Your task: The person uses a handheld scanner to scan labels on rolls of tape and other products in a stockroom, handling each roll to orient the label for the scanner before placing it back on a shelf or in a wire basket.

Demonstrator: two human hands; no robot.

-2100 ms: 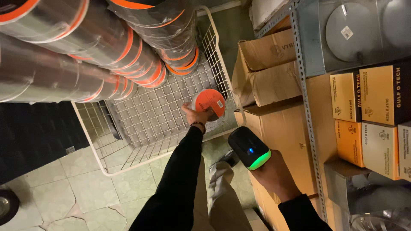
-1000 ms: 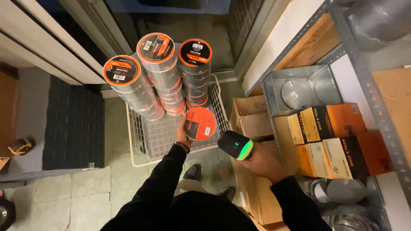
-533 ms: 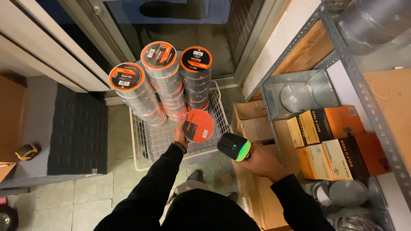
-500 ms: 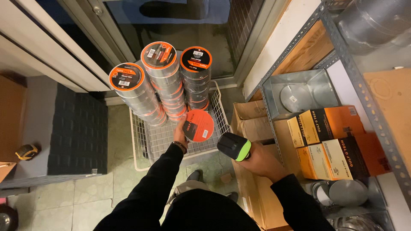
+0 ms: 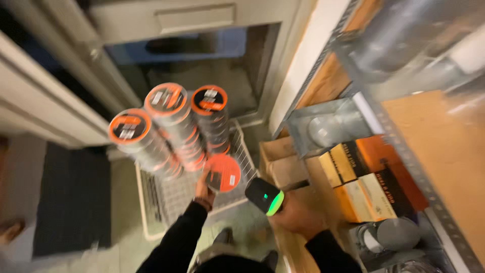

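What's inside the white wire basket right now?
The wire basket holds three tall stacks of orange-topped rolls. The left hand holds another roll above it. The basket floor beneath them is hidden.

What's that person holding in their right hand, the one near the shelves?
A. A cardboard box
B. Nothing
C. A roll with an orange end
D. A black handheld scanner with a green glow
D: the right hand grips a black handheld scanner lit green at its front, while the orange-ended roll is in the left hand over the wire basket.
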